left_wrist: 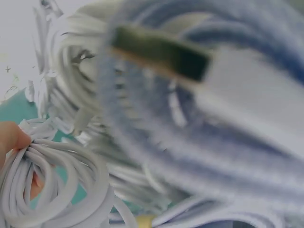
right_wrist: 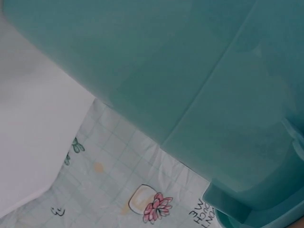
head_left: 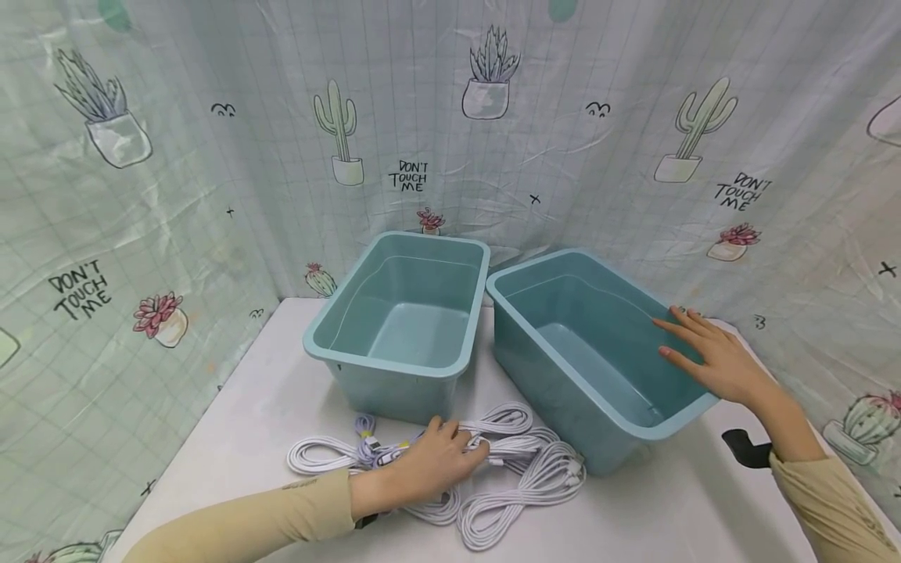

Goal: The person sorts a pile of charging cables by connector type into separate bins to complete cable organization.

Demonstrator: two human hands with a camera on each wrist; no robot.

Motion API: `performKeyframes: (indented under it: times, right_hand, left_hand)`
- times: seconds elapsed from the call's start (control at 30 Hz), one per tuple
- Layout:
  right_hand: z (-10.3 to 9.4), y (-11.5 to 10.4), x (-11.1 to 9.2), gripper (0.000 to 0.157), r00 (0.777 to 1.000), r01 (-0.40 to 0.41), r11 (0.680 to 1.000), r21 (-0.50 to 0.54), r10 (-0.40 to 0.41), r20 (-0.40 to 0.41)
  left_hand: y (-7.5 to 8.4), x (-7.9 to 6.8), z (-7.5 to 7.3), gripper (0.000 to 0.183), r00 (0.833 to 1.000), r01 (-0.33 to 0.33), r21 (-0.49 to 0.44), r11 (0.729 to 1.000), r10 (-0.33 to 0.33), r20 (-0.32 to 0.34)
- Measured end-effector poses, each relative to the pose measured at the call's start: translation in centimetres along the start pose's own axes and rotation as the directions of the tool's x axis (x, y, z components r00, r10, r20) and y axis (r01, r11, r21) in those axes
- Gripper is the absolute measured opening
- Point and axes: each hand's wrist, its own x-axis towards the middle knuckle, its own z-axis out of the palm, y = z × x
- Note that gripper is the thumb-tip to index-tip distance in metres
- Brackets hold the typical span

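Note:
Several coiled cables lie in a pile in front of the teal bins, mostly white coils (head_left: pixel 524 493), with a pale purple cable (head_left: pixel 364 438) at the left. My left hand (head_left: pixel 436 461) reaches into the pile, and in the left wrist view its thumb and fingers pinch a white coiled cable (left_wrist: pixel 61 185). A blurred purple cable with a plug (left_wrist: pixel 251 95) fills much of that view. My right hand (head_left: pixel 718 356) lies over the right edge of the right bin (head_left: pixel 556 367), fingers extended; the right wrist view shows mostly the bin's teal wall (right_wrist: pixel 142 61).
Left of the right bin stands another teal bin (head_left: pixel 394 371), upright, with its bare floor showing. Both bins stand on a white table (head_left: pixel 246 422). A plant-printed curtain (head_left: pixel 436 117) encloses the back and sides.

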Motion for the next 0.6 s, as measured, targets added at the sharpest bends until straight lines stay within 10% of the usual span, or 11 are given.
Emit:
performKeyframes:
  times: [0.6]
  right_hand:
    - [-0.1,-0.2,-0.2,0.056,1.000,0.015,1.000,0.000,-0.015,-0.005]
  left_hand:
    - [-1.4,-0.2,-3.7,0.020,0.974,0.069,-0.080,0.994,-0.084,-0.212]
